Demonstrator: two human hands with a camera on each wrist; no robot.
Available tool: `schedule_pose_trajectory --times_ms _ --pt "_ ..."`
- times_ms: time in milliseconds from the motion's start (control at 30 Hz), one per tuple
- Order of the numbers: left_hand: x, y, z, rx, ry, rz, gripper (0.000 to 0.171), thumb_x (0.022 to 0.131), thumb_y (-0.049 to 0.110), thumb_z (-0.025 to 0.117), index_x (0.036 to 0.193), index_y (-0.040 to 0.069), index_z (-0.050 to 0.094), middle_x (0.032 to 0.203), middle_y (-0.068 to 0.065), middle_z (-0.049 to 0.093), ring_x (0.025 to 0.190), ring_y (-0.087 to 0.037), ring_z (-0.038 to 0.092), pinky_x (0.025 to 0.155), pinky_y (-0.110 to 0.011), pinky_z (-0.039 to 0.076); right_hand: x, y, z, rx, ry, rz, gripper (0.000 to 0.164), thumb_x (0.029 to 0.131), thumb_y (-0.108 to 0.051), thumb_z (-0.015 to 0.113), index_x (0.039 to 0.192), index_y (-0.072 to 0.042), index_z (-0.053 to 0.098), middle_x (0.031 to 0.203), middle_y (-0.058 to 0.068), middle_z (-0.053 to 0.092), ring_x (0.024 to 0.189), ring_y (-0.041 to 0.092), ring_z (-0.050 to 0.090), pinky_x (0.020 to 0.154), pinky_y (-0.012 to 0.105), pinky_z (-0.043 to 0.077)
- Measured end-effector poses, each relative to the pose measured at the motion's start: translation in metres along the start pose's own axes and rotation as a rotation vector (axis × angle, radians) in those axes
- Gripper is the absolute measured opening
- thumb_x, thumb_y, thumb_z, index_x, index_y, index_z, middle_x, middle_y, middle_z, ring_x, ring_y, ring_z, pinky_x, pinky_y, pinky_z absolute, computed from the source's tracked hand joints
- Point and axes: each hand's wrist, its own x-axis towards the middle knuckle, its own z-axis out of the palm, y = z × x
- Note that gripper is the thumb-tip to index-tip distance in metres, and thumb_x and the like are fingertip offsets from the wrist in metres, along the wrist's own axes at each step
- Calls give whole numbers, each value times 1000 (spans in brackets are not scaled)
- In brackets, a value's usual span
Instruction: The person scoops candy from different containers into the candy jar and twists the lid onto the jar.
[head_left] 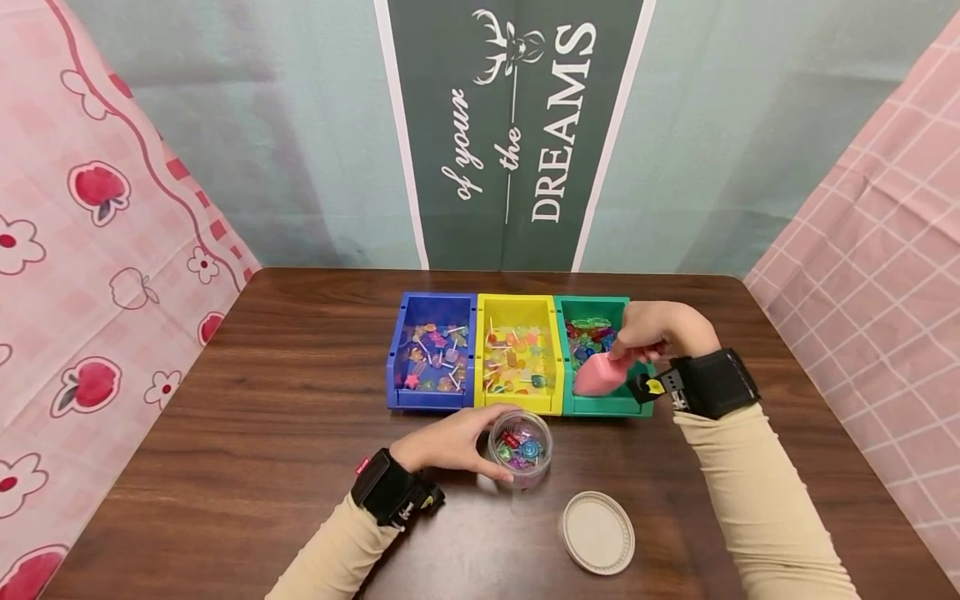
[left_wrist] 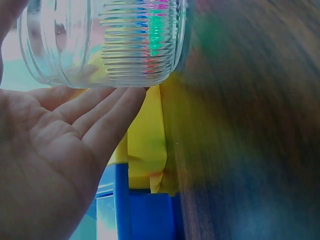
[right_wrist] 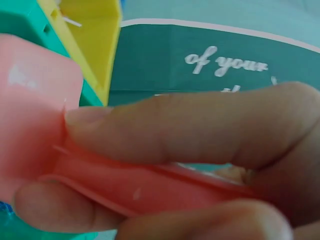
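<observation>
My right hand (head_left: pixel 656 329) grips the handle of a pink scoop (head_left: pixel 602 373) over the green bin (head_left: pixel 609 406). In the right wrist view, fingers and thumb close round the scoop's handle (right_wrist: pixel 150 192). Shiny coloured pieces (head_left: pixel 587 333) lie in the green bin, partly covered by the scoop and hand. My left hand (head_left: pixel 457 440) holds a clear ribbed jar (head_left: pixel 522 475) from its left side, thumb in front and fingers behind. Several colourful candy-like pieces (head_left: pixel 522 446) lie inside the upright jar.
Left of the green bin, a yellow bin (head_left: pixel 557 404) and a blue bin (head_left: pixel 431 401) adjoin in a row, both holding small lollipop-like pieces. A round whitish lid (head_left: pixel 597 533) lies on the brown table (head_left: pixel 300 417) in front of the jar. Patterned cloths hang around the table.
</observation>
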Motion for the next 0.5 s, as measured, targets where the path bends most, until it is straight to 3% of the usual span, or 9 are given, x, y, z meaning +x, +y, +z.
schedule_pose_trajectory --times_ms 233,500 --pt "-1 0 -1 13 4 9 85 72 39 78 141 10 38 131 -6 56 119 -14 49 104 -36 43 16 -13 -1 -41 -75 54 29 80 -12 62 54 -10 48 47 -4 39 41 6 36 41 15 31" --pt "0 2 -1 19 0 7 85 72 39 78 140 10 38 131 -6 56 119 -15 49 105 -36 43 24 -21 6 -118 -61 73 32 78 -7 60 50 -12 46 46 -4 39 42 7 36 42 16 29"
